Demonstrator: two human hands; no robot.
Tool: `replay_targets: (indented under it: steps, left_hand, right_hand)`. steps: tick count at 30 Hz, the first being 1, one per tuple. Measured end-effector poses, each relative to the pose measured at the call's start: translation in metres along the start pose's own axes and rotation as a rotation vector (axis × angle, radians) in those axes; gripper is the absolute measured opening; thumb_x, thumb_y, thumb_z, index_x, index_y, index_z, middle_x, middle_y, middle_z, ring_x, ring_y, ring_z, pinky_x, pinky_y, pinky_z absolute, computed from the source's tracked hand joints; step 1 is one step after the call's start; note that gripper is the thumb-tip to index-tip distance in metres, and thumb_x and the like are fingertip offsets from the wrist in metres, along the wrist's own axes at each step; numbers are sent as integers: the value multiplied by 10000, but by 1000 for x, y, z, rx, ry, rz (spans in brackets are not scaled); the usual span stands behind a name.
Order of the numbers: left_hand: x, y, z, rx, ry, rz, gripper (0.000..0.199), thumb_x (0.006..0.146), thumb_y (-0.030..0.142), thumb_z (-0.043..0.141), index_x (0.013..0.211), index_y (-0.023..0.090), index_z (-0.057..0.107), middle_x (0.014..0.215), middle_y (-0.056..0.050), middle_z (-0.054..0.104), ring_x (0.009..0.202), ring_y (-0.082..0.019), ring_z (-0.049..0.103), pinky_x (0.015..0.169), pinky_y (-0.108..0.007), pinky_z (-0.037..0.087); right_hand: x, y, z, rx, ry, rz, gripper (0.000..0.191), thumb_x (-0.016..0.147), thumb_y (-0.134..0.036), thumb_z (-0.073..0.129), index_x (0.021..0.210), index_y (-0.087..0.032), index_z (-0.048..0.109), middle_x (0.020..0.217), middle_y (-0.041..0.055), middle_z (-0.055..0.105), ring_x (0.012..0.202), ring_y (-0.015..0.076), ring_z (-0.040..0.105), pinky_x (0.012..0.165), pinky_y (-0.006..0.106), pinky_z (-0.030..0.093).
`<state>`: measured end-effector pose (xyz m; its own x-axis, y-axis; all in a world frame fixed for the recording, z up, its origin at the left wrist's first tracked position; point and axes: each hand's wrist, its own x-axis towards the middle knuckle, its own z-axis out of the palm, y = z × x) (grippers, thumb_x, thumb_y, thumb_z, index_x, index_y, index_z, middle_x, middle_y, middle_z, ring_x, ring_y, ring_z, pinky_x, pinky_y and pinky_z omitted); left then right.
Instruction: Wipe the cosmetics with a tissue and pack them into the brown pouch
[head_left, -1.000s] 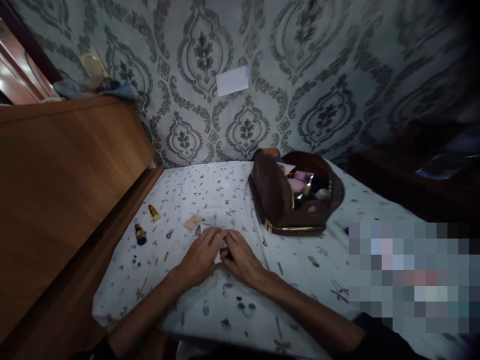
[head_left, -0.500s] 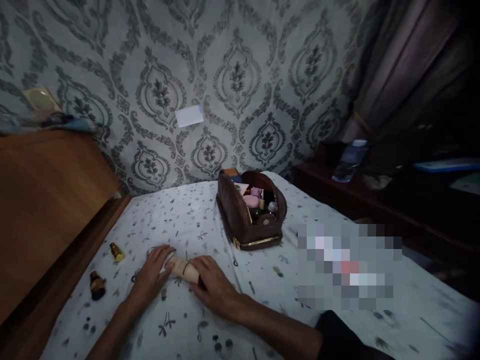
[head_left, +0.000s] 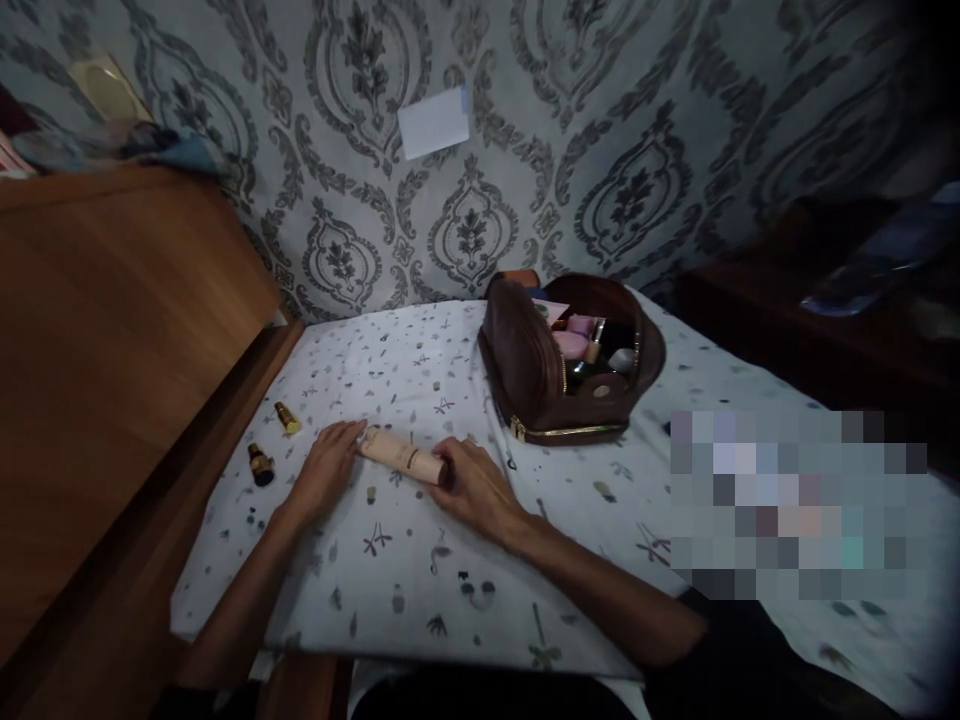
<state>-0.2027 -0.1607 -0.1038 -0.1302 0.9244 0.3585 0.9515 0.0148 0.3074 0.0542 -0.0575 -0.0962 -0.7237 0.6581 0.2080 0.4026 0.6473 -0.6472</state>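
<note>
A beige squeeze tube [head_left: 394,452] with a dark brown cap lies slantwise just over the patterned cloth. My right hand [head_left: 476,490] is closed around its cap end, thumb and fingers on either side. At the other end, my left hand [head_left: 328,468] pinches the flat, clear tip of the tube with its fingertips. To the left rest two small bottles, a gold one [head_left: 286,418] and a black-and-gold one [head_left: 260,465]. An unzipped brown cosmetic bag [head_left: 525,350] stands beyond my right hand, with pink and other small items inside.
A wooden board [head_left: 127,300] borders the left side of the cloth-covered surface [head_left: 450,560]. Patterned wallpaper [head_left: 472,235] rises behind, with a white card [head_left: 435,122] on it. At right are a blurred-out patch [head_left: 795,500] and a clear bottle [head_left: 877,255] on a dark ledge.
The view has tipped down and shifted, so the bag and wall look closer. My right hand has slid back toward the cap end, leaving more of the tube's printed side visible.
</note>
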Motion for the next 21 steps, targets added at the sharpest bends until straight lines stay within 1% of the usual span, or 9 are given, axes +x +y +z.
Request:
replay_targets:
  steps: [3,6,10,12,13,16,17,18,21]
  left_hand:
    - [3,-2,-7,-16,38,-21,367,946,177,398,1246,181,609,1141,-98,674,1089,-236,573,981,-449,480]
    - [4,2,-12,-6,121,-101,310,919,156,432,1140,169,649,1045,-91,684,1015,-242,592,945,-452,491]
    - [4,30,-13,-3,244,-130,300,945,164,420,1160,175,629,1080,-98,660,1042,-243,580,956,-461,487]
    - [2,53,-8,-62,275,-24,306,955,158,428,1201,200,606,1108,-90,654,1064,-230,579,939,-430,506]
    - [1,66,-4,-97,263,76,323,954,144,433,1226,217,592,1106,-85,657,1071,-224,582,936,-417,514]
    - [-5,97,15,-150,154,361,427,938,99,459,1341,224,520,1183,-109,653,1145,-226,577,975,-401,519]
    - [-6,102,22,-129,115,405,463,936,83,444,1375,221,495,1219,-116,646,1175,-229,569,986,-398,523]
    - [-7,106,28,-101,128,421,476,935,71,428,1383,221,490,1229,-117,647,1186,-233,570,985,-400,531]
    - [-6,100,39,-34,145,463,487,932,67,406,1376,238,504,1223,-102,662,1180,-232,590,962,-388,556]
  right_hand:
    - [0,1,0,1,6,-9,223,774,-208,683,973,-193,584,901,44,625,849,208,556,770,321,426]
    - [1,3,1,6,7,-12,181,780,-189,668,947,-191,599,875,42,623,831,206,553,756,319,424]
    - [1,4,3,27,20,-28,184,773,-193,672,948,-197,613,892,41,633,842,205,558,765,316,428]
    - [-1,4,5,32,18,-21,180,767,-189,678,936,-194,618,903,46,646,852,210,566,775,321,434]
    - [-1,5,6,31,20,-12,183,757,-182,684,929,-192,621,909,49,653,858,214,572,781,324,438]
    - [-2,7,10,9,29,-3,211,713,-137,688,911,-187,633,920,60,678,888,235,598,803,337,456]
    - [-2,9,11,7,21,-23,246,703,-136,696,938,-184,640,953,68,689,918,244,606,833,347,460]
    - [-1,10,12,-3,27,-20,253,698,-144,702,941,-182,645,958,74,696,928,252,613,846,355,463]
    - [0,12,13,-36,39,4,248,695,-168,706,936,-187,648,963,74,703,947,262,621,866,363,465]
